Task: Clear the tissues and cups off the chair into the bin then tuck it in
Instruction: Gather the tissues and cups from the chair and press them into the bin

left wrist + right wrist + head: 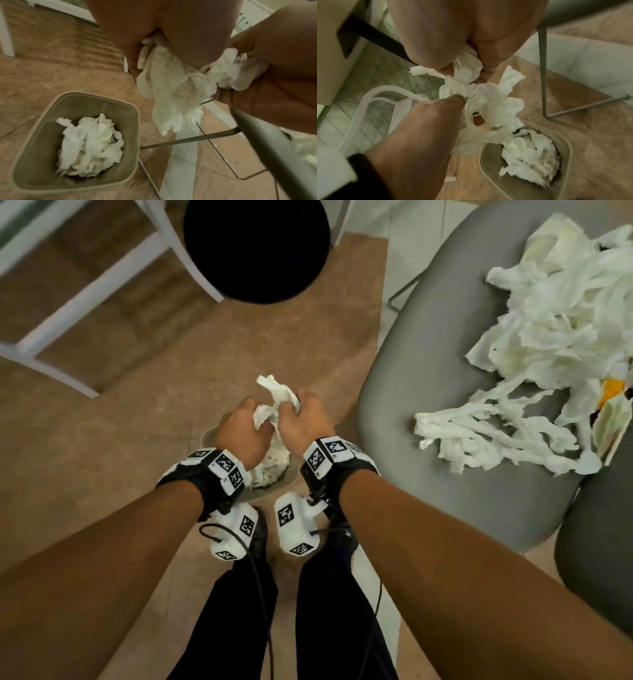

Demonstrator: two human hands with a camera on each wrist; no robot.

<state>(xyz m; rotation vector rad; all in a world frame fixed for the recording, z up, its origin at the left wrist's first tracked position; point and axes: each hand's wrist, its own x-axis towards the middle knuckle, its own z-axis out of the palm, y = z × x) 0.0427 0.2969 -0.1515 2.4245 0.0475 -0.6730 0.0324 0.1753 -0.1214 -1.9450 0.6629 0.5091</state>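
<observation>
Both hands, left [244, 430] and right [301, 419], clench one tissue wad [274, 402] between them. Wad hangs long axis down, just above bin [120, 159], bin slightly toward me. Drop straight down. More tissues [548, 344] wait on chair [428, 354], right-hand side.

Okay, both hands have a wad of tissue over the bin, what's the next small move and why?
Probably let go: the left hand and right hand grip the tissue wad just above the bin, which already holds tissues. More tissues wait on the chair.
</observation>
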